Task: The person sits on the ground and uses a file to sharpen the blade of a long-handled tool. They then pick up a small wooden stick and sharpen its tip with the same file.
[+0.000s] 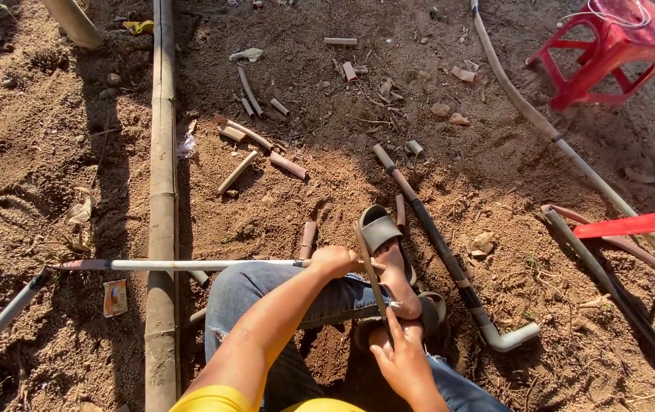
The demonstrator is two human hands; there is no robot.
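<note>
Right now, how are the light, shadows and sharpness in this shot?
Head view: low warm sunlight, long dark shadows beside the bamboo pole and stool; left hand and right hand sharp, no glare; edges bend slightly from the wide lens.

Red plastic stool (610, 46), blue jeans (266, 294), grey sandal (381, 229), brown soil (53, 152).

head-worn view, looking steeply down, close over lap and dirt ground (495, 229)

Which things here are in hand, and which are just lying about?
In hand: thin pipe gripped by left hand; saw blade held by right hand.
Lying about: bamboo pole, cut pipe offcuts, red stool, elbow-ended pipe.
</note>
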